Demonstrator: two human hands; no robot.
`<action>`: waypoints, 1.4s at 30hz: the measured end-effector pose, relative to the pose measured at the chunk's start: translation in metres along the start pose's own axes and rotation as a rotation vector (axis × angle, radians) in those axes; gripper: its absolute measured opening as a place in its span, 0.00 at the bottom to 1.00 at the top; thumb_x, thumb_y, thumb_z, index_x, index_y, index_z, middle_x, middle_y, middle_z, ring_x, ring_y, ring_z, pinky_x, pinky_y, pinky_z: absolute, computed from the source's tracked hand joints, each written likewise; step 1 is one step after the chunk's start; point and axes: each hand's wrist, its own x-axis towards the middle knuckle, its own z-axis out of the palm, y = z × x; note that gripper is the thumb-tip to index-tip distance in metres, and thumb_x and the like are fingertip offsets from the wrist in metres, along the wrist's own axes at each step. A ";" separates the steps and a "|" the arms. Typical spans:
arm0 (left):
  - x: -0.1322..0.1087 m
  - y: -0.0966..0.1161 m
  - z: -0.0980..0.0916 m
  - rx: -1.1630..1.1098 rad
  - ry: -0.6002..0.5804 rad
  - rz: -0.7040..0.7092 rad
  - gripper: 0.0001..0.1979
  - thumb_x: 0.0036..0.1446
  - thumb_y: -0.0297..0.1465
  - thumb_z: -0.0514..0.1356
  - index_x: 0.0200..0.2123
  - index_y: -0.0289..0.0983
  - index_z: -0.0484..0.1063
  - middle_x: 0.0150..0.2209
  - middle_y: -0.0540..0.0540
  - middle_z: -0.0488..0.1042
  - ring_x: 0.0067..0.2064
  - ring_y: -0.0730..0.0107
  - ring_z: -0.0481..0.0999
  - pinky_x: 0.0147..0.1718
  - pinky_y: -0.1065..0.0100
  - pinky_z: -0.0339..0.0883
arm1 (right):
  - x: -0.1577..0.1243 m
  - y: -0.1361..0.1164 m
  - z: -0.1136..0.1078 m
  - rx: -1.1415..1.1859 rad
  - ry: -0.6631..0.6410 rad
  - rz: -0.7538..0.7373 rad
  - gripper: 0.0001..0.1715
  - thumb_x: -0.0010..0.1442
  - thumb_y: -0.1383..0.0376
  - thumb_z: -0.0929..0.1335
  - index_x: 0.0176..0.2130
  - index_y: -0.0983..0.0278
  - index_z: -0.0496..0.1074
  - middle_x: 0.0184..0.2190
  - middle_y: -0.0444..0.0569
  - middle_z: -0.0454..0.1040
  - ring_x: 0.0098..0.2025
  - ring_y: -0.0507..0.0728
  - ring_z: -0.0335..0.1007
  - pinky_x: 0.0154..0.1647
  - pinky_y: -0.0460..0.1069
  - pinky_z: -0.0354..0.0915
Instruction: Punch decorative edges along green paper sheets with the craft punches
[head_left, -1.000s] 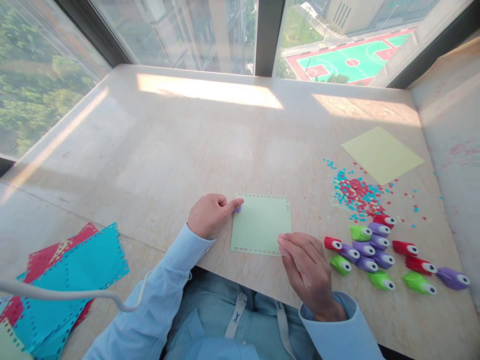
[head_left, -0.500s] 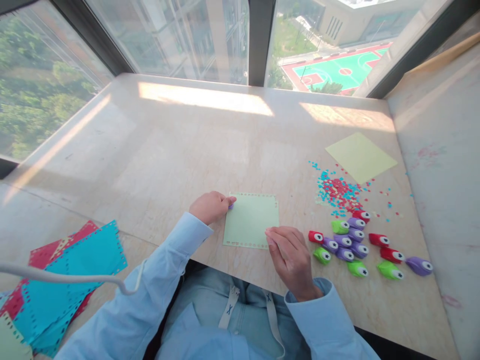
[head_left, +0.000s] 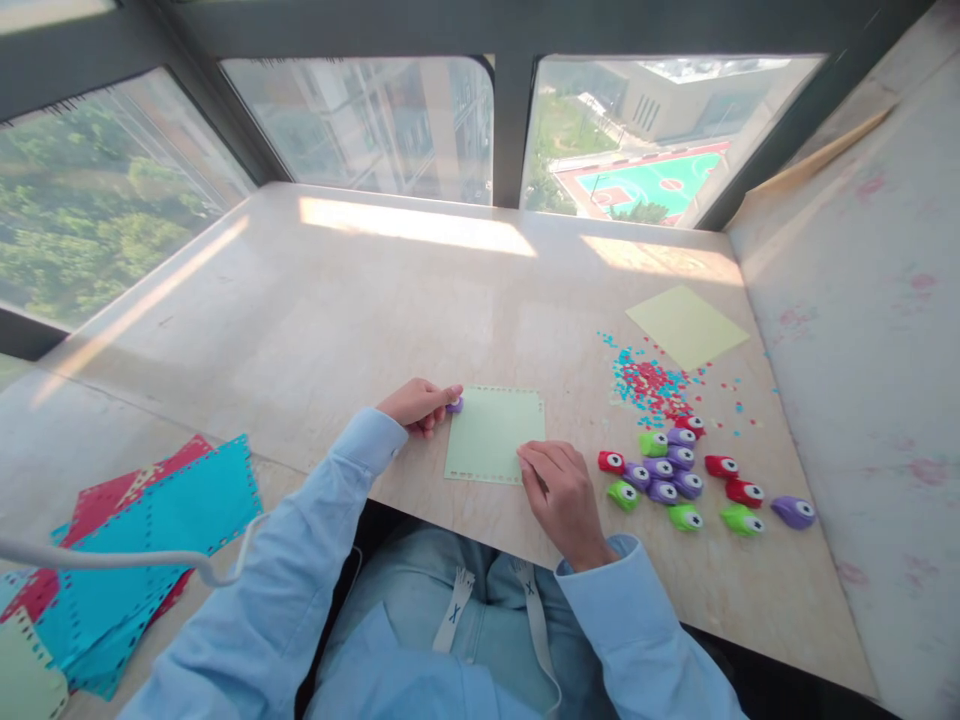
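A pale green sheet of paper (head_left: pixel 491 435) lies flat near the table's front edge. Small punched holes run along its top and bottom edges and partway down its right side. At the sheet's upper left edge, my left hand (head_left: pixel 421 402) is closed around a small purple craft punch (head_left: pixel 455 405), thumb over its top; the fingers hide most of the punch. My right hand (head_left: pixel 564 498) pinches the sheet's lower right edge between thumb and fingers.
To the right stand several purple, green and red craft punches (head_left: pixel 662 491). Behind them lie a heap of red and blue paper bits (head_left: pixel 651 385) and a plain yellow-green sheet (head_left: pixel 688 326). Punched blue sheets (head_left: pixel 142 560) and red sheets (head_left: pixel 101 508) overlap at left, below a white cable (head_left: pixel 112 557).
The view has tilted up, showing more window frame. My left thumb has lifted a little, leaving more of the purple punch visible. My right hand keeps its hold on the paper.
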 end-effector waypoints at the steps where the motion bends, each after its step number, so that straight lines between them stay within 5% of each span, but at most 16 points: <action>1: 0.000 -0.001 -0.001 -0.034 -0.006 0.002 0.29 0.54 0.56 0.56 0.18 0.37 0.63 0.14 0.52 0.63 0.18 0.70 0.70 0.19 0.71 0.57 | 0.000 0.000 0.000 -0.004 -0.001 -0.001 0.10 0.65 0.69 0.64 0.42 0.63 0.75 0.39 0.51 0.78 0.44 0.58 0.69 0.46 0.55 0.64; 6: 0.001 -0.009 -0.007 -0.095 0.028 0.059 0.27 0.54 0.55 0.58 0.19 0.37 0.62 0.13 0.54 0.61 0.17 0.70 0.70 0.17 0.72 0.58 | -0.001 0.001 0.001 -0.018 0.008 -0.019 0.10 0.65 0.69 0.64 0.41 0.63 0.75 0.39 0.51 0.78 0.44 0.58 0.69 0.46 0.55 0.64; 11: -0.002 -0.021 -0.009 -0.048 0.187 0.179 0.25 0.59 0.50 0.55 0.18 0.39 0.59 0.13 0.55 0.58 0.15 0.72 0.67 0.17 0.71 0.56 | -0.002 0.002 0.002 -0.034 0.016 -0.025 0.10 0.65 0.69 0.64 0.42 0.63 0.75 0.39 0.51 0.78 0.43 0.58 0.70 0.46 0.55 0.64; 19: -0.025 -0.033 0.004 0.182 0.729 0.553 0.21 0.58 0.44 0.58 0.19 0.38 0.61 0.18 0.54 0.61 0.22 0.75 0.62 0.24 0.70 0.51 | -0.008 0.006 0.003 -0.080 0.104 -0.023 0.11 0.65 0.68 0.64 0.43 0.63 0.76 0.40 0.53 0.78 0.44 0.58 0.71 0.48 0.56 0.66; 24: -0.056 -0.041 0.058 0.426 0.629 0.670 0.13 0.59 0.41 0.59 0.41 0.38 0.72 0.40 0.45 0.76 0.37 0.66 0.76 0.33 0.68 0.67 | -0.016 0.005 0.004 -0.142 0.054 0.000 0.12 0.64 0.67 0.64 0.45 0.63 0.75 0.44 0.54 0.77 0.48 0.60 0.70 0.50 0.58 0.65; 28: -0.063 -0.045 0.093 0.538 0.552 0.567 0.22 0.58 0.42 0.62 0.54 0.41 0.68 0.59 0.40 0.68 0.49 0.59 0.77 0.41 0.64 0.73 | -0.024 0.001 0.002 -0.152 0.081 0.008 0.12 0.65 0.68 0.64 0.45 0.64 0.75 0.44 0.55 0.78 0.47 0.60 0.70 0.50 0.58 0.66; 34: -0.060 -0.043 0.097 0.538 0.487 0.522 0.12 0.61 0.37 0.60 0.47 0.45 0.73 0.62 0.43 0.64 0.47 0.59 0.78 0.43 0.60 0.74 | -0.028 0.000 -0.001 -0.148 0.140 0.033 0.13 0.65 0.67 0.63 0.44 0.63 0.76 0.42 0.55 0.78 0.45 0.60 0.72 0.49 0.59 0.67; 42: -0.055 -0.051 0.097 0.500 0.478 0.608 0.12 0.62 0.39 0.58 0.47 0.45 0.74 0.59 0.43 0.69 0.47 0.59 0.78 0.43 0.60 0.73 | -0.027 0.001 -0.001 -0.159 0.229 0.023 0.12 0.64 0.68 0.64 0.45 0.64 0.75 0.42 0.55 0.78 0.46 0.60 0.72 0.49 0.59 0.68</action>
